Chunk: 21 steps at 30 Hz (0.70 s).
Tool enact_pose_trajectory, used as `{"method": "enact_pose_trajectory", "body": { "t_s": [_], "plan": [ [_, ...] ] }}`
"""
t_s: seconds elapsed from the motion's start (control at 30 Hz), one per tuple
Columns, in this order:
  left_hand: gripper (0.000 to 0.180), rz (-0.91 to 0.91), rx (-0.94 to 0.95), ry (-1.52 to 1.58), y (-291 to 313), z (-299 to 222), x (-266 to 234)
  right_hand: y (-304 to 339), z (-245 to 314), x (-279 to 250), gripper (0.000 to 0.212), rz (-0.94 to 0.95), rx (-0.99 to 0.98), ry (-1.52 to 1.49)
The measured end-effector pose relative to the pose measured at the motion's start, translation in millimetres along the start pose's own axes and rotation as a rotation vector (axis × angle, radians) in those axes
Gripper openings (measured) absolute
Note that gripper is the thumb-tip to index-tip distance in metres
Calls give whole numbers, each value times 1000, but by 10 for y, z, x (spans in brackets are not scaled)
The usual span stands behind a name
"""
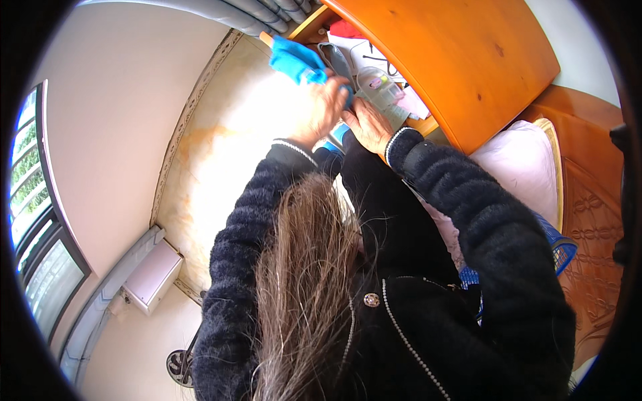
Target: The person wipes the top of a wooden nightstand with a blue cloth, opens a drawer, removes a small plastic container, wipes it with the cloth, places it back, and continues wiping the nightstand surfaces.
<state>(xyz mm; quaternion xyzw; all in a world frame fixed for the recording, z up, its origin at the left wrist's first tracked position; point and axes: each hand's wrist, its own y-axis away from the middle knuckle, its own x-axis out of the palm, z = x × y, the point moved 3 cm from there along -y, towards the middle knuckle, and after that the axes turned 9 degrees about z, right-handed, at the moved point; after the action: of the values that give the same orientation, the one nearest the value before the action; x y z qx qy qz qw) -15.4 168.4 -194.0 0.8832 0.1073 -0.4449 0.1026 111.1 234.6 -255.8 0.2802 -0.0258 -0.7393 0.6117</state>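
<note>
Head view: blue cloth at the open drawer, partly masked by hands

Left hand [324,107] grasping a bright blue cloth [293,59], fingers lapped over it; motion blur softens both, and the cloth's full shape can't be read. Cloth sits beside the drawer [422,125], up and left of the hands. Right hand [370,125] just beside the left, at the drawer's near side; fingertips obscured, grip cannot be told. Wooden cabinet top [461,60] covers part of the drawer. Visible inside: clear plastic container [379,85], red item [344,29], cut off and unidentifiable. Floor [247,100] washed out by glare. Long hair [307,267] hides part of the lap.
</note>
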Motion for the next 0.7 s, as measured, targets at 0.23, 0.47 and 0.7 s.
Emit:
{"method": "enact_pose_trajectory", "body": {
  "t_s": [0.23, 0.47, 0.7],
  "plan": [
    [18, 374, 161, -640, -270, 379, -226, 62, 58, -1, 66, -77, -105, 197],
    [38, 132, -76, -731, -846, 1114, -553, 60, 3, 8, 55, -133, -182, 167],
    [15, 299, 227, -761, -486, 220, 18, 82, 157, -141, 47, 25, -83, 198]
  ]
}}
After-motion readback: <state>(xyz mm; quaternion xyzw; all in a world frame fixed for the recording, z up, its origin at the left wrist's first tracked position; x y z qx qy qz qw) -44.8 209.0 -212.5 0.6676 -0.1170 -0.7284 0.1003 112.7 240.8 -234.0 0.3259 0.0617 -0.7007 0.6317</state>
